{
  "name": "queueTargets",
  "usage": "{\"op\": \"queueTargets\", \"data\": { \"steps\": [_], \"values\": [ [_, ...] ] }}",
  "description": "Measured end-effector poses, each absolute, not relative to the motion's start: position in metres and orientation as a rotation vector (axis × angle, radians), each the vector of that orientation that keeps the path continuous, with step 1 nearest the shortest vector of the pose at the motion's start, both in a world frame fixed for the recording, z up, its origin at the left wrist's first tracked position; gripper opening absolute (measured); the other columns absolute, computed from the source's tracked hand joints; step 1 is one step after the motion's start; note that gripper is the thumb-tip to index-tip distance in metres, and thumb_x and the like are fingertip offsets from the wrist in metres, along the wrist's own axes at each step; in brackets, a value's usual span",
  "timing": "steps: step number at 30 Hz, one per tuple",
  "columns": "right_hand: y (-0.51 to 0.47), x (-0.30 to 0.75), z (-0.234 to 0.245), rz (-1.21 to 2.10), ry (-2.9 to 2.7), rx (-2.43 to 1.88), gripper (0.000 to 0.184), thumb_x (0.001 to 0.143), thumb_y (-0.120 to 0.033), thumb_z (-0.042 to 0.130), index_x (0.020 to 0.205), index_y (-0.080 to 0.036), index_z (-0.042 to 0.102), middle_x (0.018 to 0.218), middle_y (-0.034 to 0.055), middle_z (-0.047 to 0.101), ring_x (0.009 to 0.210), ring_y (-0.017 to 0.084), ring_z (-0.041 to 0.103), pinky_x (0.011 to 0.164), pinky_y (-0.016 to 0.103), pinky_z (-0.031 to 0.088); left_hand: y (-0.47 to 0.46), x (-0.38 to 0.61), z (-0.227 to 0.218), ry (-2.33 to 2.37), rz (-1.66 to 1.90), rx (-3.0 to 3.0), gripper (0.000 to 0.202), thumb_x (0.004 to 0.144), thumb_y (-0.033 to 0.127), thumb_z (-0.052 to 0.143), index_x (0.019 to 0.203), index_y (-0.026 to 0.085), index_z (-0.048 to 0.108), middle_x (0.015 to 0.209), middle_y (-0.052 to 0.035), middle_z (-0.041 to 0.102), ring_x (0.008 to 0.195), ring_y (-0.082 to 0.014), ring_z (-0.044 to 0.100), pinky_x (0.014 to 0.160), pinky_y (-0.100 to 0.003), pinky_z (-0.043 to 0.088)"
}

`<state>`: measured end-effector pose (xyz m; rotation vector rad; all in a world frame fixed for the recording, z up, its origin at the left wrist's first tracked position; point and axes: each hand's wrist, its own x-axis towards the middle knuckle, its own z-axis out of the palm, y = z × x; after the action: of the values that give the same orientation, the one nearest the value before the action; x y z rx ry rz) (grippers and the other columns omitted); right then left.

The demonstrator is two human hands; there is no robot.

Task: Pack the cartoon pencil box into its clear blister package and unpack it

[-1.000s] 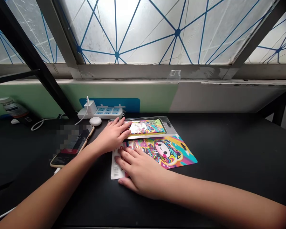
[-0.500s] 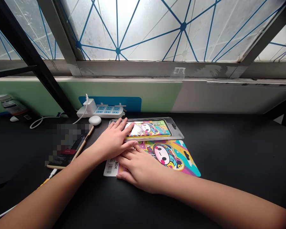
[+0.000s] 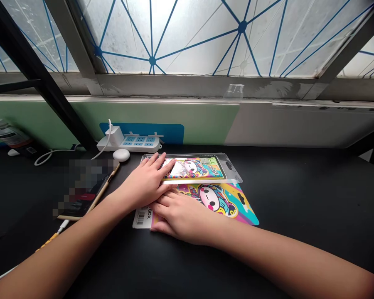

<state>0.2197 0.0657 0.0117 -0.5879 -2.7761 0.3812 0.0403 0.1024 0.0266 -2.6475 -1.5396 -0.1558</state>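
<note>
Left hand (image 3: 145, 182) flat on the clear blister pack (image 3: 205, 168), right hand (image 3: 182, 216) flat on the colourful card (image 3: 227, 203), fingers released and gripping nothing; an uneven push could skid either across the table (image 3: 299, 199).

1. "BOX", in dark capitals turned sideways, stands on the white end strip of the colourful card (image 3: 227, 205) that lies on the black table (image 3: 305, 195).
2. A barcode (image 3: 140, 218) is printed just beside that word on the same strip. Its digits are too small to read.
3. The clear pack (image 3: 232, 169) has coloured lettering at its right end, but it is too blurred to make out.
4. The bottle (image 3: 6, 133) at far left has a printed label that cannot be read.
</note>
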Motion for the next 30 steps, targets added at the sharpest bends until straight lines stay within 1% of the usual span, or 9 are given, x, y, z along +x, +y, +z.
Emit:
{"op": "queueTargets", "data": {
  "steps": [3, 7, 13, 17, 20, 23, 26, 28, 30],
  "values": [
    [0.066, 0.217, 0.013, 0.342, -2.817, -0.6, 0.033, 0.102, -0.041, 0.053, 0.107, -0.014, 0.072, 0.114, 0.0128, 0.074, 0.115, 0.026, 0.063, 0.104, 0.039, 0.048, 0.102, 0.042, 0.026, -1.528, -0.141, -2.648, 0.068, 0.1, 0.054, 0.049, 0.16, 0.025, 0.035, 0.166, -0.0158, 0.03, 0.153, -0.0387, 0.027, 0.119, -0.057, 0.032],
    [0.066, 0.216, 0.015, 0.258, -2.832, -0.601, 0.036, 0.103, -0.042, 0.051, 0.107, -0.012, 0.071, 0.113, 0.0132, 0.075, 0.112, 0.027, 0.064, 0.103, 0.039, 0.048, 0.102, 0.043, 0.027, -1.536, -0.121, -2.649, 0.069, 0.099, 0.053, 0.052, 0.16, 0.025, 0.034, 0.166, -0.0165, 0.03, 0.153, -0.0393, 0.028, 0.119, -0.057, 0.032],
    [0.063, 0.216, 0.011, 0.082, -2.814, -0.526, 0.038, 0.105, -0.041, 0.047, 0.109, -0.011, 0.069, 0.106, 0.0118, 0.076, 0.1, 0.026, 0.068, 0.095, 0.038, 0.051, 0.1, 0.045, 0.032, -1.562, -0.125, -2.668, 0.076, 0.098, 0.066, 0.045, 0.161, 0.025, 0.033, 0.167, -0.016, 0.029, 0.154, -0.0388, 0.025, 0.119, -0.058, 0.03],
    [0.066, 0.216, 0.009, -0.132, -2.714, -0.322, 0.037, 0.105, -0.026, 0.04, 0.089, -0.015, 0.071, 0.087, 0.0067, 0.075, 0.08, 0.021, 0.066, 0.081, 0.035, 0.05, 0.1, 0.044, 0.032, -1.58, -0.126, -2.681, 0.072, 0.101, 0.065, 0.038, 0.161, 0.025, 0.033, 0.167, -0.015, 0.028, 0.154, -0.0376, 0.024, 0.12, -0.057, 0.029],
    [0.08, 0.228, 0.022, -0.143, -2.609, -0.442, 0.039, 0.103, -0.028, 0.042, 0.075, -0.02, 0.068, 0.075, 0.0056, 0.071, 0.074, 0.02, 0.061, 0.074, 0.034, 0.048, 0.101, 0.044, 0.031, -1.599, -0.115, -2.679, 0.065, 0.104, 0.056, 0.035, 0.161, 0.025, 0.033, 0.168, -0.0141, 0.027, 0.154, -0.0376, 0.024, 0.119, -0.059, 0.029],
    [0.108, 0.258, 0.043, -0.033, -2.553, -1.016, 0.036, 0.101, -0.035, 0.045, 0.078, -0.02, 0.069, 0.081, 0.0084, 0.07, 0.081, 0.023, 0.061, 0.078, 0.036, 0.047, 0.101, 0.043, 0.029, -1.612, -0.147, -2.681, 0.064, 0.105, 0.056, 0.031, 0.161, 0.025, 0.033, 0.168, -0.0137, 0.027, 0.154, -0.0377, 0.024, 0.119, -0.06, 0.029],
    [0.14, 0.298, 0.056, 0.029, -2.502, -1.268, 0.028, 0.097, -0.036, 0.053, 0.095, -0.016, 0.072, 0.097, 0.0138, 0.069, 0.089, 0.028, 0.063, 0.077, 0.039, 0.048, 0.101, 0.043, 0.028, -1.607, -0.221, -2.677, 0.064, 0.105, 0.059, 0.031, 0.159, 0.025, 0.037, 0.166, -0.0139, 0.031, 0.154, -0.0376, 0.026, 0.119, -0.06, 0.03],
    [0.156, 0.32, 0.06, 0.119, -2.537, -1.328, 0.033, 0.092, -0.046, 0.061, 0.099, -0.016, 0.074, 0.1, 0.014, 0.069, 0.092, 0.029, 0.065, 0.074, 0.038, 0.05, 0.101, 0.043, 0.028, -1.603, -0.249, -2.677, 0.064, 0.104, 0.059, 0.033, 0.158, 0.024, 0.04, 0.165, -0.0145, 0.033, 0.153, -0.0378, 0.028, 0.119, -0.059, 0.03],
    [0.163, 0.333, 0.061, 0.226, -2.584, -1.356, 0.046, 0.086, -0.059, 0.065, 0.106, -0.019, 0.075, 0.107, 0.0134, 0.068, 0.099, 0.031, 0.065, 0.076, 0.038, 0.053, 0.101, 0.043, 0.029, -1.605, -0.259, -2.679, 0.064, 0.104, 0.059, 0.035, 0.157, 0.024, 0.041, 0.165, -0.0148, 0.033, 0.153, -0.038, 0.028, 0.119, -0.058, 0.03]
  ]
}}
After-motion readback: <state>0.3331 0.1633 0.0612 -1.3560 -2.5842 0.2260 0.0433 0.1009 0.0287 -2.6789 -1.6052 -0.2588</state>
